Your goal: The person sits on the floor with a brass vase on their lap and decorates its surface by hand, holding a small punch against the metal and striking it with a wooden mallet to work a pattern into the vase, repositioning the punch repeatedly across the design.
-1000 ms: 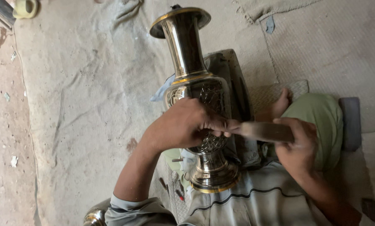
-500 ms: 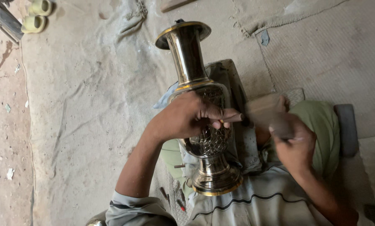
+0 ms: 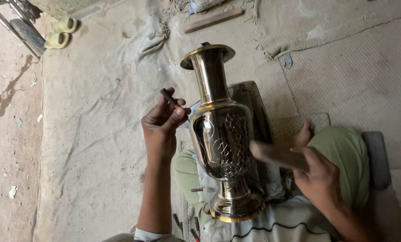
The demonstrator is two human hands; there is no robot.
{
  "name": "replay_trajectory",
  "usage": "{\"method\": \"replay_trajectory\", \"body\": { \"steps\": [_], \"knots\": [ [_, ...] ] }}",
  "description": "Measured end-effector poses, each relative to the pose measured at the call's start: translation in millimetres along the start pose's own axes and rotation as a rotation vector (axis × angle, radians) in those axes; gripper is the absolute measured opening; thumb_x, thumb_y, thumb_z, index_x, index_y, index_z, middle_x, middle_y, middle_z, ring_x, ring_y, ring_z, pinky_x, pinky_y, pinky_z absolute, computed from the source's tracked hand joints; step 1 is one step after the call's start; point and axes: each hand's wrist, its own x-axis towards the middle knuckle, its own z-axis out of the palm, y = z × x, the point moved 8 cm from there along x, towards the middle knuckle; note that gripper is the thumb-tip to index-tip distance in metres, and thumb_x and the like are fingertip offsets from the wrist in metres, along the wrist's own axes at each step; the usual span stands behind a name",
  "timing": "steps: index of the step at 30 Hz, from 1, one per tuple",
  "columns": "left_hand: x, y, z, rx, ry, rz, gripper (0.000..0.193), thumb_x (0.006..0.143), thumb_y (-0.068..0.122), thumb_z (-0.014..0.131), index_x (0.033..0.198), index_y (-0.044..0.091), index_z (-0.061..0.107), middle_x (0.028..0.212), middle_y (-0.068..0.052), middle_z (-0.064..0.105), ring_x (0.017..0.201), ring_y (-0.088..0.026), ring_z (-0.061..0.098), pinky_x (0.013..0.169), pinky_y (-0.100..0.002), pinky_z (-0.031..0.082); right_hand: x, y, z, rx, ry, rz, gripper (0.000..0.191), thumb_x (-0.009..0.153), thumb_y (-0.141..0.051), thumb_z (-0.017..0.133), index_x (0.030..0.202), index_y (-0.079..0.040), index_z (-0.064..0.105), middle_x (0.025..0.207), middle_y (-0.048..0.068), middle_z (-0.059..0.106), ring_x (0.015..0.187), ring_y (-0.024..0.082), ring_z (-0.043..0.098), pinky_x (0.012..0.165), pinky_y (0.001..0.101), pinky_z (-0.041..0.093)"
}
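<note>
A tall shiny brass vase (image 3: 222, 134) with an engraved lattice pattern lies across my lap, its flared mouth pointing away from me. My left hand (image 3: 161, 127) is just left of the vase's shoulder, off the metal, pinching a thin dark chisel (image 3: 170, 98) that points up and left. My right hand (image 3: 319, 179) is to the right of the vase, gripping a wooden mallet (image 3: 276, 153) whose blurred head reaches toward the vase's belly.
I sit cross-legged in green trousers (image 3: 344, 152) on a cloth-covered floor. A dark pad (image 3: 254, 107) lies under the vase. A wooden stick (image 3: 214, 20) and a pair of pale sandals (image 3: 61, 32) lie farther away. Small tools (image 3: 189, 226) rest by my knee.
My left hand has lifted off the vase's engraved belly and moved left with the chisel. The right hand with the mallet has dropped slightly.
</note>
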Motion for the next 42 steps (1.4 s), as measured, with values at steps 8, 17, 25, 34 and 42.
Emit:
{"method": "replay_trajectory", "body": {
  "steps": [8,17,25,34,42],
  "knots": [
    [54.6,-34.8,62.5,0.291,-0.342,-0.343,0.054,0.080,0.000,0.078,0.133,0.006,0.067,0.109,-0.007,0.079,0.090,-0.014,0.076,0.072,-0.032,0.064,31.0,77.0,46.6,0.506,-0.058,0.222,0.056,0.083,-0.011,0.079,0.134,-0.003,0.058,0.095,0.005,0.064,0.092,0.015,0.063,0.078,0.0334,0.053],
    [81.8,-61.6,102.7,0.392,-0.729,-0.465,0.045,0.082,-0.001,0.080,0.125,0.004,0.072,0.104,-0.007,0.080,0.090,-0.010,0.074,0.085,-0.031,0.064,102.3,75.8,38.4,0.297,-0.197,0.301,0.062,0.082,-0.011,0.077,0.139,-0.007,0.053,0.103,0.007,0.070,0.090,0.018,0.069,0.078,0.0352,0.056],
    [81.2,-65.1,108.4,0.316,-0.764,-0.516,0.033,0.089,-0.005,0.076,0.122,-0.001,0.075,0.104,-0.009,0.081,0.087,-0.013,0.076,0.084,-0.034,0.065,171.3,57.8,31.1,0.029,-0.486,0.386,0.053,0.087,-0.015,0.077,0.138,-0.020,0.063,0.085,0.006,0.073,0.075,0.015,0.072,0.071,0.0349,0.060],
    [75.7,-42.7,108.0,0.506,-0.569,-0.379,0.043,0.084,-0.007,0.075,0.126,0.001,0.072,0.106,-0.007,0.080,0.094,-0.008,0.074,0.092,-0.029,0.063,222.5,18.5,21.0,0.289,-0.486,-0.008,0.024,0.083,-0.012,0.079,0.105,-0.015,0.069,0.104,-0.001,0.074,0.084,0.012,0.072,0.075,0.0341,0.058],
    [59.4,-31.3,96.5,0.617,-0.337,-0.307,0.051,0.081,-0.007,0.077,0.130,0.004,0.070,0.104,-0.007,0.081,0.093,-0.005,0.070,0.088,-0.026,0.061,244.0,-13.9,13.2,0.216,-0.672,-0.013,0.036,0.089,-0.014,0.073,0.124,-0.020,0.066,0.083,0.002,0.074,0.076,0.016,0.070,0.074,0.0366,0.059]
  ]
}}
